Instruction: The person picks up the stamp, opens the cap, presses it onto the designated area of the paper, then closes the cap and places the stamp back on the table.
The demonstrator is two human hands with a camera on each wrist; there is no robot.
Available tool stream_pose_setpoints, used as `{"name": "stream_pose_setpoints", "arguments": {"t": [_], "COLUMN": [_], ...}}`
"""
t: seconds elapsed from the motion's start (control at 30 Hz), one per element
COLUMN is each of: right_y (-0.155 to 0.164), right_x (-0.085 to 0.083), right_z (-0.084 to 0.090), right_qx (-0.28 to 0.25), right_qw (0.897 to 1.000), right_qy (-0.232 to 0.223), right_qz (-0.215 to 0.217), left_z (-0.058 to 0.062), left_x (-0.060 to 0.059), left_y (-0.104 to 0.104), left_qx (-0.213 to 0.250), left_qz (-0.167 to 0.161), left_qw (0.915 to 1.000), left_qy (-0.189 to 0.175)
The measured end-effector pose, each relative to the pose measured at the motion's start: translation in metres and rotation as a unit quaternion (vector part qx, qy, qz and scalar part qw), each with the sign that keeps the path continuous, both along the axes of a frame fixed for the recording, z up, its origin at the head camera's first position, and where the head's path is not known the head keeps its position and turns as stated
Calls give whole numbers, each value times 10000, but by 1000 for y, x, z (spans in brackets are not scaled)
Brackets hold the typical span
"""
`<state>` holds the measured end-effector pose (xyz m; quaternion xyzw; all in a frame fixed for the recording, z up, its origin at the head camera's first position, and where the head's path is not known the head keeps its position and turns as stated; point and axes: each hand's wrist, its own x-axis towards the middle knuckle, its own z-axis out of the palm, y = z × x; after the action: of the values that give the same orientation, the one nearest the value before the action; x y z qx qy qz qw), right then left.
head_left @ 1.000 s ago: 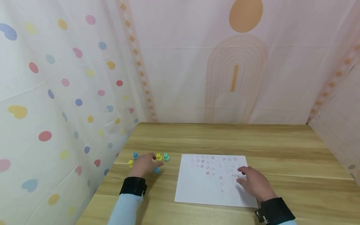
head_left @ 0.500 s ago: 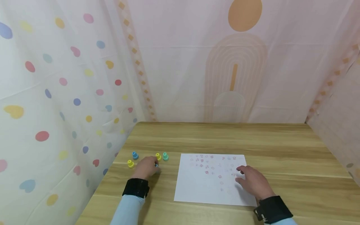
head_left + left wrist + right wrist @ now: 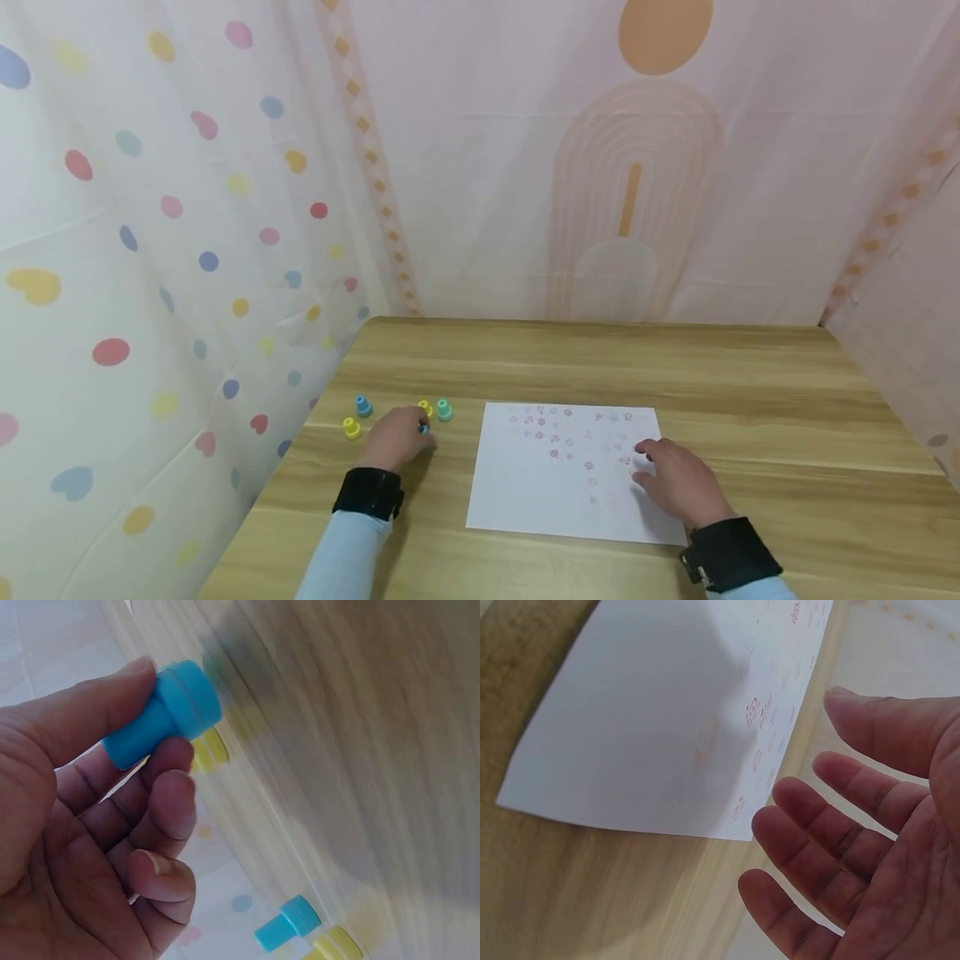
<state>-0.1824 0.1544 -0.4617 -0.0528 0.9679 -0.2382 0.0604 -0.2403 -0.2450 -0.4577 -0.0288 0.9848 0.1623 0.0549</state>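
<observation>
Right now the left hand pinches a blue stamp between thumb and fingers, its wide face pointing away from the palm, just off the sheet's left edge. Over to its right lies the paper, where the right hand rests with fingers spread loose, holding nothing.

Staged tabletop booth, not lived-in room. Wooden table boxed in on three sides by hung fabric: pastel heart/dot curtain left, pink arch-print backdrop behind. Props look like kids' craft setup: small plastic stampers, white paper with stamped marks.
</observation>
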Motion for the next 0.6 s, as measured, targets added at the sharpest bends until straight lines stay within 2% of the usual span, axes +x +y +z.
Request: {"name": "stream_pose_setpoints", "arguments": {"t": [0.37,0.6], "right_y": [0,-1], "right_x": [0,-1], "right_z": [0,2], "right_qx": [84,96], "right_qw": [9999,9999], "right_qy": [-8,18], "right_qz": [61,48], "left_z": [-5,0], "left_x": [2,5], "left_y": [11,16], "left_qx": [276,477], "left_qz": [-226,-478], "left_qw": [9983,9950], "left_qy": [456,730]}}
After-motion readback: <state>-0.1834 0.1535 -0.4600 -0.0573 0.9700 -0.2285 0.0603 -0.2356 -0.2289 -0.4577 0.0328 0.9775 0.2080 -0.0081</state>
